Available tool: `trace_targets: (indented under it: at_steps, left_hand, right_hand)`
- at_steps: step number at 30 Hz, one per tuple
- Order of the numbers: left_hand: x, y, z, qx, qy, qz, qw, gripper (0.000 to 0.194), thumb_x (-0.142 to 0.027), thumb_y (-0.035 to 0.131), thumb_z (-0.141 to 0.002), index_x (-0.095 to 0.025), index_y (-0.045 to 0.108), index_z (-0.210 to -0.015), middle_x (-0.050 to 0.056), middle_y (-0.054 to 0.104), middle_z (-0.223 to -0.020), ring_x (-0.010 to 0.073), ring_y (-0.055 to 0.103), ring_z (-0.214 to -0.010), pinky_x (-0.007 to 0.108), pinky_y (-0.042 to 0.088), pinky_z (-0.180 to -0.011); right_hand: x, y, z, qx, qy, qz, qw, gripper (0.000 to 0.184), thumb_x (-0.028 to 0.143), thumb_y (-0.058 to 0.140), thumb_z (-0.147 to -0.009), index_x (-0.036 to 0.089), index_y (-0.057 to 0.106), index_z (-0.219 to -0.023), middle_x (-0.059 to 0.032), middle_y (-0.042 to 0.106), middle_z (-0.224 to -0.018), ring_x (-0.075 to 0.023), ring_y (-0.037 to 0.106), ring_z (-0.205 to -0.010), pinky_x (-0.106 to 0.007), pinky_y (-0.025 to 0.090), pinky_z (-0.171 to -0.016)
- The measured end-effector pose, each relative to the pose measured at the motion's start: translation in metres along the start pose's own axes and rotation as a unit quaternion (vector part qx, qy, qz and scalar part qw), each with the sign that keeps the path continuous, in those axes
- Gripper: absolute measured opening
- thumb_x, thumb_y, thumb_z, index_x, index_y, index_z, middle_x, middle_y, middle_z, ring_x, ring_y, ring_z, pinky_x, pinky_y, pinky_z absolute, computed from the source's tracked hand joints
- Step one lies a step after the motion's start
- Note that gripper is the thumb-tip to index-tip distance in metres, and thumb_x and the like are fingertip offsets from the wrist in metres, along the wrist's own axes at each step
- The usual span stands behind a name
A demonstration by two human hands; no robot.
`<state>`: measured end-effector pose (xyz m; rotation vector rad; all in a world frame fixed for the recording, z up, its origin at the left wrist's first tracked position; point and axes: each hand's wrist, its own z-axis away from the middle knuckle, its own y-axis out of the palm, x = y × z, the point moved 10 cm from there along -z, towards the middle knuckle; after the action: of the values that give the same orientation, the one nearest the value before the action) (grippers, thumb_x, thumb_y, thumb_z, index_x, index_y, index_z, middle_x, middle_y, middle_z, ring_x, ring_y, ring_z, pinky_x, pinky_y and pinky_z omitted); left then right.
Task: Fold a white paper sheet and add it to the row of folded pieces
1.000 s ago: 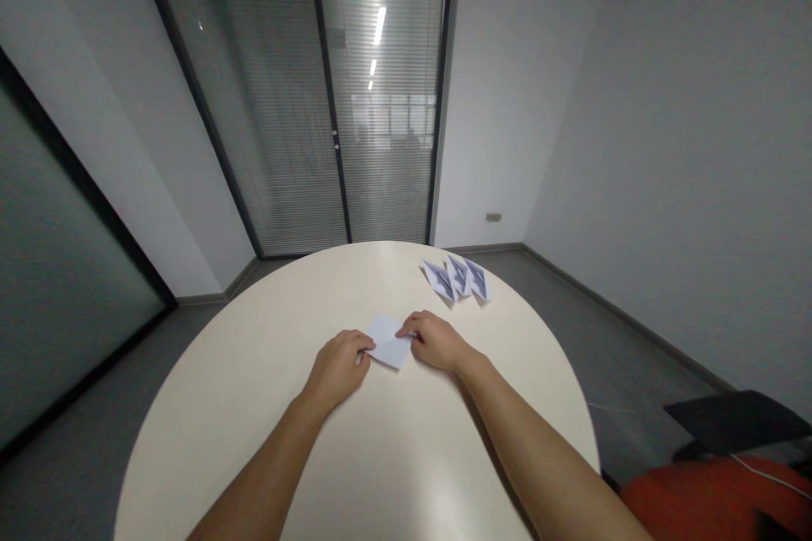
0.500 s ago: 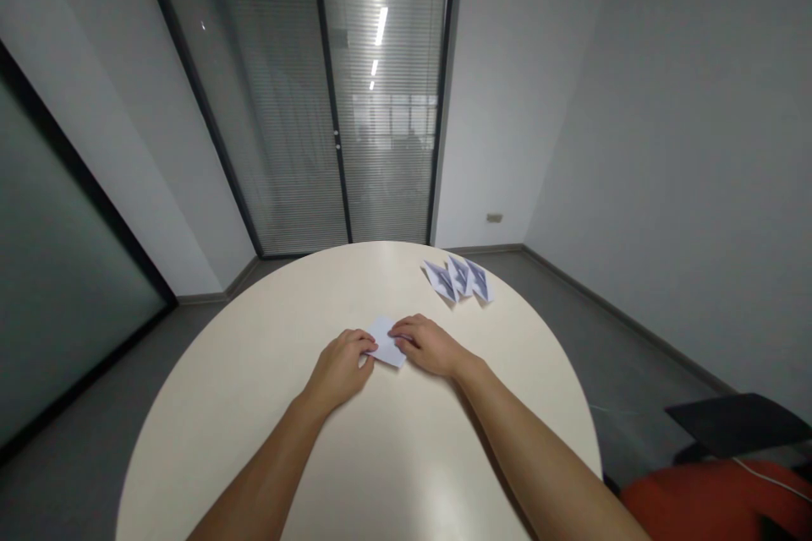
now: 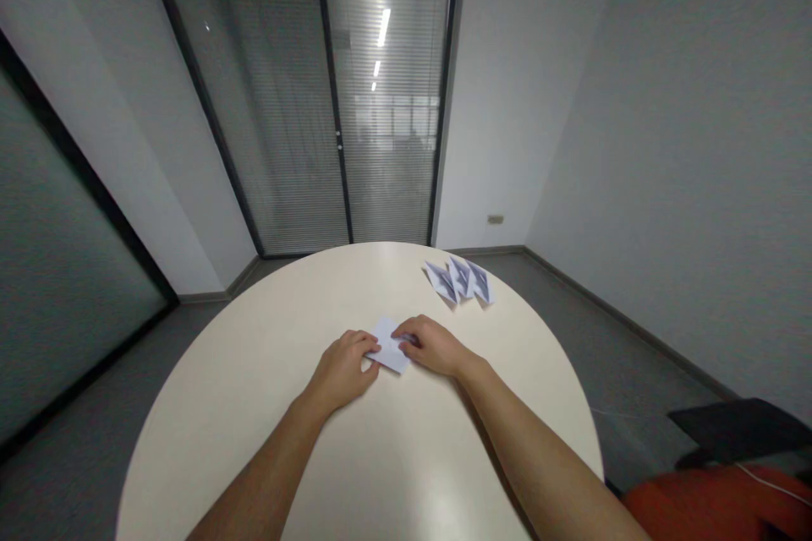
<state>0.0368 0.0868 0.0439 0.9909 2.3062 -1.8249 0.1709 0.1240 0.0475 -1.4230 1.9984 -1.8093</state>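
Observation:
A small folded sheet of white paper [image 3: 389,352] lies on the round table between my hands. My left hand [image 3: 348,363] grips its left edge, with fingers on top and the thumb at the near side. On the right, my right hand [image 3: 432,345] has its fingers bent over the paper's right part, pinching at a fold there. The fingers hide some of that fold. Farther back, three folded paper pieces [image 3: 459,281] sit in an overlapping row at the table's far right.
The cream round table [image 3: 254,380] fills the lower middle. Beyond it stands a glass door [image 3: 285,118] with blinds. A red chair [image 3: 704,503] with a dark part [image 3: 742,427] is at the lower right, by the table's edge.
Both hands stay on the paper. The right fingers have curled slightly more over its right side, and the left thumb has shifted a little. The folded pieces have not moved.

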Motion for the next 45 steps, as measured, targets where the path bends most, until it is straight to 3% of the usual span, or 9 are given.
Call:
trace_targets:
  at_steps: [14, 23, 27, 30, 32, 35, 39, 45]
  left_hand:
    - [0.002, 0.0, 0.001, -0.003, -0.001, 0.001, 1.0, 0.022, -0.019, 0.062, -0.089, -0.022, 0.076, -0.105, 0.006, 0.075, -0.113, 0.0229, 0.064, -0.11, 0.036, 0.051, -0.099]
    - [0.007, 0.001, 0.002, -0.007, 0.0, -0.003, 1.0, 0.023, -0.017, 0.061, -0.088, -0.022, 0.076, -0.104, 0.005, 0.075, -0.114, 0.0223, 0.064, -0.111, 0.036, 0.05, -0.1]
    - [0.01, 0.001, 0.001, -0.009, -0.005, -0.003, 1.0, 0.023, -0.018, 0.057, -0.092, -0.023, 0.075, -0.106, 0.004, 0.076, -0.113, 0.0214, 0.064, -0.11, 0.035, 0.049, -0.099]
    - [0.011, 0.001, 0.0, -0.008, -0.008, -0.008, 1.0, 0.023, -0.019, 0.054, -0.095, -0.022, 0.074, -0.106, 0.004, 0.076, -0.111, 0.0213, 0.065, -0.108, 0.034, 0.049, -0.097]
    - [0.012, 0.0, -0.001, -0.006, -0.016, -0.015, 1.0, 0.024, -0.021, 0.052, -0.097, -0.022, 0.074, -0.107, 0.005, 0.076, -0.109, 0.0218, 0.065, -0.106, 0.034, 0.049, -0.096]
    - [0.014, -0.002, -0.001, -0.004, -0.035, -0.023, 0.999, 0.026, -0.024, 0.05, -0.098, -0.021, 0.074, -0.107, 0.007, 0.076, -0.107, 0.0224, 0.066, -0.104, 0.034, 0.049, -0.094]
    - [0.018, -0.004, 0.0, -0.006, -0.053, -0.031, 0.998, 0.026, -0.026, 0.048, -0.098, -0.02, 0.073, -0.104, 0.008, 0.075, -0.103, 0.0224, 0.066, -0.1, 0.033, 0.049, -0.089]
    - [0.025, -0.001, 0.001, -0.01, -0.063, -0.025, 0.998, 0.029, -0.027, 0.045, -0.1, -0.02, 0.069, -0.113, 0.009, 0.073, -0.108, 0.0221, 0.066, -0.103, 0.032, 0.048, -0.092]
  right_hand:
    - [-0.015, -0.001, -0.001, 0.001, 0.047, 0.019, 0.999, 0.031, 0.015, 0.059, -0.083, 0.022, 0.079, -0.104, -0.0066, 0.078, -0.103, -0.0207, 0.068, -0.093, -0.029, 0.048, -0.086]
    - [-0.012, -0.001, -0.002, 0.008, 0.042, 0.006, 0.999, 0.027, 0.014, 0.061, -0.08, 0.022, 0.081, -0.096, -0.0053, 0.079, -0.095, -0.0188, 0.068, -0.083, -0.026, 0.047, -0.077]
    - [-0.012, -0.003, -0.002, 0.007, 0.064, -0.019, 0.998, 0.023, 0.027, 0.057, -0.091, 0.021, 0.079, -0.092, -0.0054, 0.078, -0.09, -0.0182, 0.067, -0.076, -0.027, 0.044, -0.07]
    - [-0.014, -0.007, -0.001, -0.002, 0.088, -0.042, 0.995, 0.044, 0.042, 0.043, -0.102, 0.019, 0.078, -0.089, -0.0072, 0.078, -0.089, -0.0194, 0.068, -0.078, -0.028, 0.045, -0.073]
    - [-0.013, -0.008, -0.001, -0.001, 0.088, -0.06, 0.994, 0.051, 0.047, 0.037, -0.104, 0.019, 0.077, -0.09, -0.0078, 0.078, -0.092, -0.0202, 0.068, -0.083, -0.029, 0.045, -0.077]
    - [-0.009, -0.006, -0.001, 0.011, 0.07, -0.08, 0.994, 0.046, 0.051, 0.044, -0.102, 0.019, 0.076, -0.095, -0.0071, 0.077, -0.092, -0.0199, 0.067, -0.083, -0.029, 0.045, -0.076]
    - [-0.004, -0.004, 0.0, 0.014, 0.033, -0.095, 0.995, 0.032, 0.045, 0.058, -0.096, 0.02, 0.074, -0.108, -0.0053, 0.076, -0.097, -0.0181, 0.066, -0.081, -0.026, 0.044, -0.071]
    - [-0.008, -0.002, -0.002, -0.003, 0.028, -0.073, 0.997, 0.027, 0.032, 0.051, -0.099, 0.019, 0.074, -0.106, -0.0063, 0.077, -0.099, -0.018, 0.065, -0.081, -0.027, 0.043, -0.071]
